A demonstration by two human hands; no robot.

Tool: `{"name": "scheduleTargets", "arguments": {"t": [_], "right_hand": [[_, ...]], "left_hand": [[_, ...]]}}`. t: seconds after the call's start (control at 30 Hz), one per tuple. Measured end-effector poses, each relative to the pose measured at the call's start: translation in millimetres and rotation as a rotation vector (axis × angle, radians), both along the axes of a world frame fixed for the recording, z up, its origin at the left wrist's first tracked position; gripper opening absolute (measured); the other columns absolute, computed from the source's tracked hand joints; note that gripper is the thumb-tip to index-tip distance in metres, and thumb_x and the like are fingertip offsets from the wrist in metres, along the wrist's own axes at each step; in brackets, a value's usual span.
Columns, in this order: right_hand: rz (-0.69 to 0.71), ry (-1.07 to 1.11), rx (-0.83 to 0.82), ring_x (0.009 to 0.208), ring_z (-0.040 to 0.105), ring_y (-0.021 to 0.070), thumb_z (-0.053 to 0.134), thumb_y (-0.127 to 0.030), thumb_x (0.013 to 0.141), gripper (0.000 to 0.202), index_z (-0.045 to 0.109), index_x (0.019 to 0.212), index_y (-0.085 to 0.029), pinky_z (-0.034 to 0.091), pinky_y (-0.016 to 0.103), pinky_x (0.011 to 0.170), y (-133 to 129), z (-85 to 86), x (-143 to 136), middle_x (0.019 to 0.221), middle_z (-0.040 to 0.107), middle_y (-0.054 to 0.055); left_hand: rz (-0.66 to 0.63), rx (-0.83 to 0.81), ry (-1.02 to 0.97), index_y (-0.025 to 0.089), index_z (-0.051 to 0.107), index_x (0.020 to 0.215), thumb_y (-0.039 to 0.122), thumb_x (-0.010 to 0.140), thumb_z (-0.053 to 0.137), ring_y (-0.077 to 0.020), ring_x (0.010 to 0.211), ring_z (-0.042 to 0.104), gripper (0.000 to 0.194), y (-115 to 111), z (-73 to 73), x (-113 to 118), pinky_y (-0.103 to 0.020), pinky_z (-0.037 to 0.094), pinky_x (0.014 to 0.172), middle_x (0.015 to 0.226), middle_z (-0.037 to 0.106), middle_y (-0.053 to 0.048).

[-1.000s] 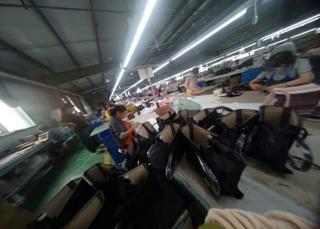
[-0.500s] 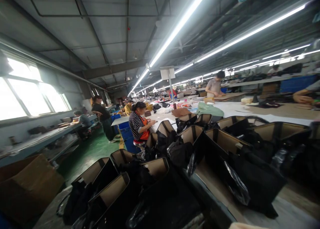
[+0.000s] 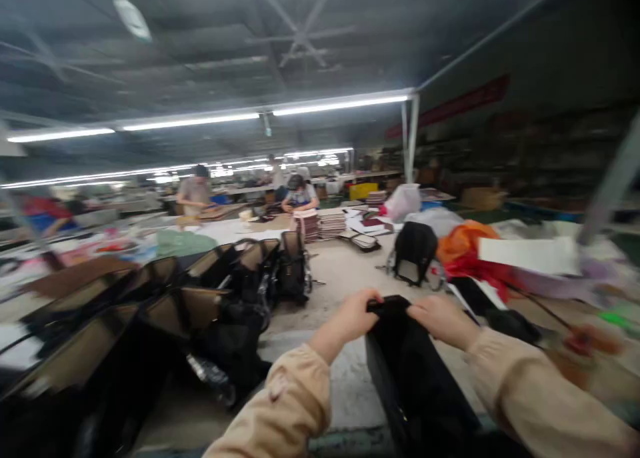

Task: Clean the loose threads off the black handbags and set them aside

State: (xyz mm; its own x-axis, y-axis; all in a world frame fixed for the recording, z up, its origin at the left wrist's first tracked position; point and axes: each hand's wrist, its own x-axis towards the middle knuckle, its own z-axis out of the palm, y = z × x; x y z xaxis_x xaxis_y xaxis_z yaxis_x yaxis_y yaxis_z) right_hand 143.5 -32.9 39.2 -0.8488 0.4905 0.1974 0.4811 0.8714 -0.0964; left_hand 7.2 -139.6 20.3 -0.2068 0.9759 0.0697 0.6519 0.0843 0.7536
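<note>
Both my hands grip the top edge of a black bag [image 3: 415, 371] at the front of the worktable [image 3: 330, 278]. My left hand [image 3: 353, 317] pinches its left top corner, fingers curled over the rim. Across from it, my right hand [image 3: 440, 317] is closed on the right side of the same rim. The bag's lower part runs out of the picture toward me. To the left stand several black bags [image 3: 240, 351] with tan insides and clear plastic wrapping on some parts. Another black bag [image 3: 415, 251] sits upright beyond my right hand.
Stacked flat pieces [image 3: 330, 223] lie farther back on the table. At the right are orange and red plastic bags [image 3: 467, 245], a white sheet [image 3: 530, 255] and a metal post [image 3: 613, 171]. Co-workers [image 3: 299, 195] work at the far side. A green cloth [image 3: 183, 243] lies left.
My view has swung right, away from the windows and aisle. Both my hands have come into sight, holding a black bag by its rim.
</note>
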Motion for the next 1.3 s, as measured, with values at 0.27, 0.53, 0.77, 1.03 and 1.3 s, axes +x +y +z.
{"name": "scheduleTargets", "arguments": {"t": [0.27, 0.53, 0.77, 1.03, 1.3], "right_hand": [[-0.245, 0.032, -0.136, 0.067, 0.061, 0.0158, 0.041, -0.026, 0.083, 0.035, 0.072, 0.07, -0.016, 0.035, 0.025, 0.057, 26, -36.4, 12, 0.074, 0.071, 0.007], [-0.235, 0.076, -0.172, 0.06, 0.057, 0.0141, 0.041, -0.028, 0.082, 0.035, 0.071, 0.066, -0.017, 0.03, 0.026, 0.053, 33, -40.0, 19, 0.066, 0.069, 0.005], [-0.227, 0.105, -0.208, 0.058, 0.055, 0.0137, 0.041, -0.03, 0.083, 0.036, 0.069, 0.064, -0.017, 0.029, 0.025, 0.052, 38, -43.2, 19, 0.063, 0.067, 0.004], [-0.126, 0.176, -0.296, 0.052, 0.05, 0.0108, 0.041, -0.036, 0.086, 0.04, 0.061, 0.056, -0.018, 0.026, 0.025, 0.05, 42, -45.6, 31, 0.053, 0.059, 0.001], [-0.127, 0.174, -0.31, 0.051, 0.048, 0.0106, 0.045, -0.045, 0.086, 0.041, 0.059, 0.058, -0.018, 0.024, 0.026, 0.051, 43, -44.6, 37, 0.054, 0.06, 0.001]], "left_hand": [[-0.006, 0.118, 0.377, 0.022, 0.063, 0.094, 0.027, 0.069, 0.068, -0.0188, 0.089, 0.059, 0.026, 24, -9.3, -14, -0.03, 0.044, 0.08, 0.101, 0.064, -0.002], [-0.021, 0.151, 0.622, 0.021, 0.063, 0.085, 0.034, 0.072, 0.068, -0.019, 0.083, 0.06, 0.019, 51, -2.5, -2, -0.03, 0.044, 0.074, 0.1, 0.063, -0.003], [-0.19, 0.216, 0.604, 0.019, 0.067, 0.073, 0.026, 0.074, 0.067, -0.0212, 0.101, 0.059, 0.007, 67, -5.4, -3, -0.034, 0.044, 0.091, 0.121, 0.058, -0.007], [-0.198, 0.194, 0.487, 0.017, 0.063, 0.069, 0.022, 0.079, 0.061, -0.014, 0.076, 0.06, 0.012, 77, -9.7, -9, -0.025, 0.044, 0.072, 0.079, 0.067, -0.002], [-0.104, 0.097, 0.53, 0.018, 0.064, 0.068, 0.025, 0.078, 0.059, -0.0119, 0.067, 0.058, 0.013, 83, -3.8, 1, -0.023, 0.038, 0.062, 0.072, 0.067, 0.0]]}}
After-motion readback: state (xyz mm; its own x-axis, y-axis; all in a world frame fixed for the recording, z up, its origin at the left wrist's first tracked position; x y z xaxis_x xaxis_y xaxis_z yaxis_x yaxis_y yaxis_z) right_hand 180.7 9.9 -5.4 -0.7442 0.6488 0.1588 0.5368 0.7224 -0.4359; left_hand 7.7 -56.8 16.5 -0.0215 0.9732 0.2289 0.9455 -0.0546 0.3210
